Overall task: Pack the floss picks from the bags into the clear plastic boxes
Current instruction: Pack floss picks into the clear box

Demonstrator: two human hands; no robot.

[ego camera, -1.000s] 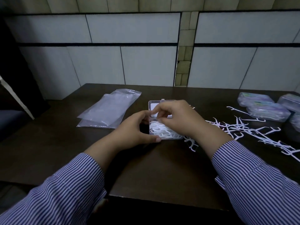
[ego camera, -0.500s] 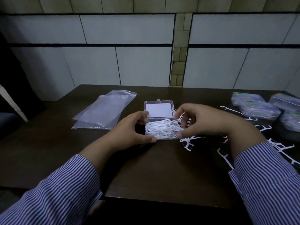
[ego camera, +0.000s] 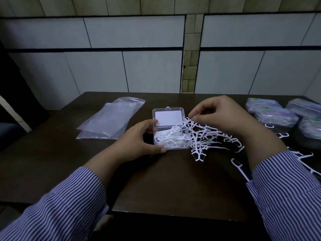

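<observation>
An open clear plastic box (ego camera: 168,117) sits mid-table, its lid laid back and its tray full of white floss picks (ego camera: 171,139). My left hand (ego camera: 139,140) grips the box's left side, thumb along its front edge. Just right of the box lies a loose heap of floss picks (ego camera: 206,136). My right hand (ego camera: 220,115) hovers over that heap and pinches picks at its top between thumb and fingertips.
Empty clear zip bags (ego camera: 111,119) lie flat on the dark table (ego camera: 156,180) at the left. Several closed, filled boxes (ego camera: 278,115) are stacked at the right edge. Stray picks (ego camera: 238,166) are scattered near my right sleeve. A tiled wall stands behind.
My right hand has left the box and moved right onto the loose heap, where it now pinches picks. My left hand stays on the box.
</observation>
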